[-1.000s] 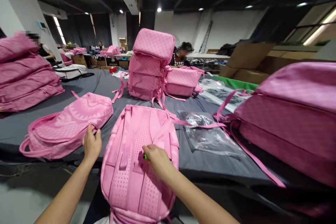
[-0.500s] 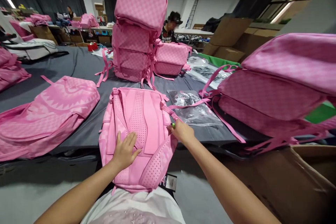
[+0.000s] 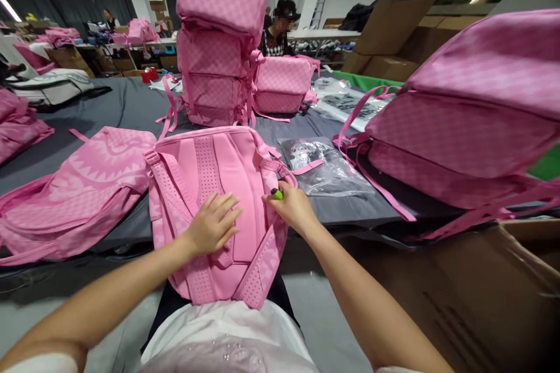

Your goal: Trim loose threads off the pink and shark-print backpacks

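Note:
A pink backpack (image 3: 245, 186) leans at the table's front edge against my lap, its padded back panel and shoulder straps facing me. Over the middle of that panel, my left hand (image 3: 214, 222) is spread open; it seems to rest on the surface. My right hand (image 3: 291, 204) is closed at the upper right side of the bag, beside the right shoulder strap (image 3: 269, 169). From its fist pokes the bright green end of a small tool (image 3: 276, 193), the rest hidden in the palm. Whether the fingers also grip the strap is unclear.
A tall stack of pink checked backpacks (image 3: 214, 58) rises behind, with another backpack (image 3: 282, 84) beside it. More pink bags lie left (image 3: 100, 180) and right (image 3: 459, 134). Clear plastic packets (image 3: 324, 166) rest right of centre. A cardboard box (image 3: 459, 291) stands lower right. A person (image 3: 277, 29) works beyond.
The backpack has shifted left and its top tilts more toward the back. My right hand has moved up and left, showing more of the green tool. The label at the bag's bottom is out of sight.

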